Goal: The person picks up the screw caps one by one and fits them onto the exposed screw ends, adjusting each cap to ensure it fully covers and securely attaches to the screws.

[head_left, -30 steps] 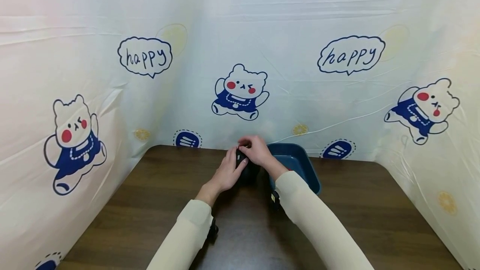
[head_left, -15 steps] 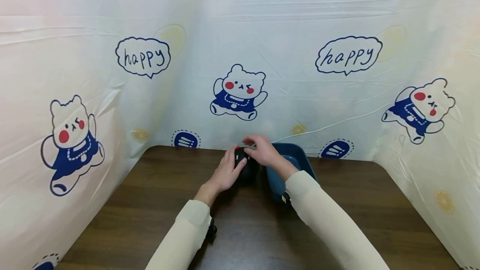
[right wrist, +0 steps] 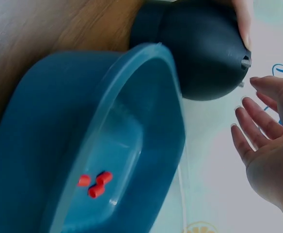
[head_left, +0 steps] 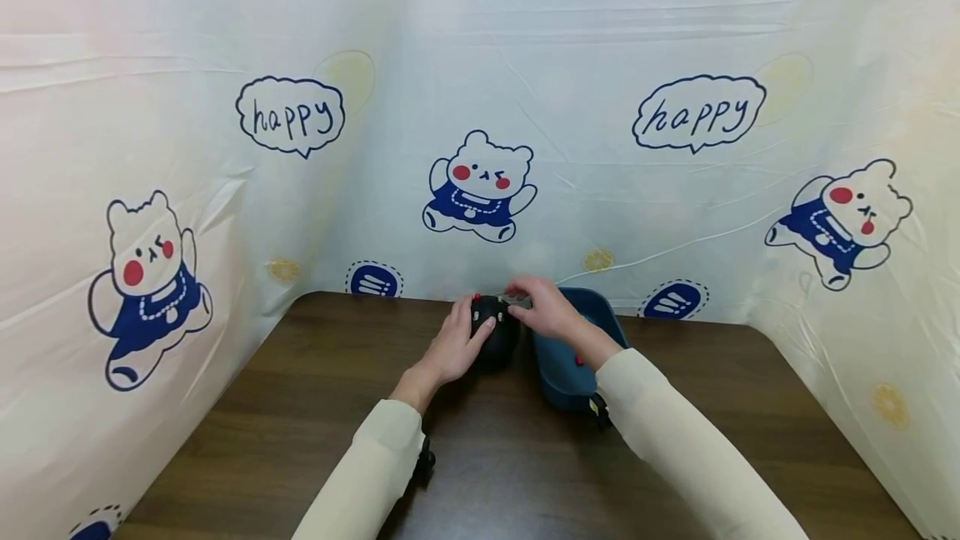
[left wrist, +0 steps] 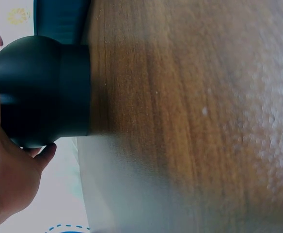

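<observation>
In the head view, my left hand (head_left: 452, 346) grips the side of a black rounded object (head_left: 497, 350) standing on the table. Its fingers and thumb wrap the dome, as the left wrist view shows of the hand (left wrist: 14, 177). Small metal screw ends (right wrist: 246, 63) stick out of the dome's top. One red cap (head_left: 477, 297) sits there beside my left fingers. Just right of the dome, my right hand (right wrist: 279, 162) has loosely spread fingers and nothing visible in them. Several small red caps (right wrist: 97, 191) lie inside the blue tray (right wrist: 117, 80).
The blue tray stands close to the right of the black object, partly under my right forearm. A brown wooden table (head_left: 495, 473) spreads around them. Behind and at both sides hangs a pale printed cloth (head_left: 570, 107).
My right hand has moved from the top of the dome to the right, uncovering the red cap and several screw ends. My left hand keeps its hold on the black object.
</observation>
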### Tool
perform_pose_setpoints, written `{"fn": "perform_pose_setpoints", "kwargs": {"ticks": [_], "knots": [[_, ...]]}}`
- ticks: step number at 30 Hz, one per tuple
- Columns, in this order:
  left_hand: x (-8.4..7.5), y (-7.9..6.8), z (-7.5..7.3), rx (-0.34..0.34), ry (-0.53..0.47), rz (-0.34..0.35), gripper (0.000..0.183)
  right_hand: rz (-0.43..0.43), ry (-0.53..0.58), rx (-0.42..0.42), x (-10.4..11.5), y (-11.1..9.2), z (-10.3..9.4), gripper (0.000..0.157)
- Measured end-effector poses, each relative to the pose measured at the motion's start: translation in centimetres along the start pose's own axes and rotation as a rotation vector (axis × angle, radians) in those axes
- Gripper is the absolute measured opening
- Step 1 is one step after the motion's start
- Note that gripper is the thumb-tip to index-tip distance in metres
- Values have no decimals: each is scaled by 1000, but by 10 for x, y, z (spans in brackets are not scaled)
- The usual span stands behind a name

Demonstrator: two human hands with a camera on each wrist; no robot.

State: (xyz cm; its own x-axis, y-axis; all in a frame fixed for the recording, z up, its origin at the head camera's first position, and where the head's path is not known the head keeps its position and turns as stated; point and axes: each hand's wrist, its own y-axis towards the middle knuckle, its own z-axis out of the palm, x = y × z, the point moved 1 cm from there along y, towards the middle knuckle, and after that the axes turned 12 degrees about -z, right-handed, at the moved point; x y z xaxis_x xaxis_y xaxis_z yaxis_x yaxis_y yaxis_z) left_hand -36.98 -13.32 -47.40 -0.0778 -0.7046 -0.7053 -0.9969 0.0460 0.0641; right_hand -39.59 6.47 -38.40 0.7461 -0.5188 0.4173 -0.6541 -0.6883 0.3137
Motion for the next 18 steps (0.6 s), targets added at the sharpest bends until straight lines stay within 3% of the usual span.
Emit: {"fn": "perform_pose_setpoints", "kwargs": {"ticks": [18], "knots": [[-2,-2,0,-6,-21,-14,83,46,-23,37,-27,-32,-9,33]]}}
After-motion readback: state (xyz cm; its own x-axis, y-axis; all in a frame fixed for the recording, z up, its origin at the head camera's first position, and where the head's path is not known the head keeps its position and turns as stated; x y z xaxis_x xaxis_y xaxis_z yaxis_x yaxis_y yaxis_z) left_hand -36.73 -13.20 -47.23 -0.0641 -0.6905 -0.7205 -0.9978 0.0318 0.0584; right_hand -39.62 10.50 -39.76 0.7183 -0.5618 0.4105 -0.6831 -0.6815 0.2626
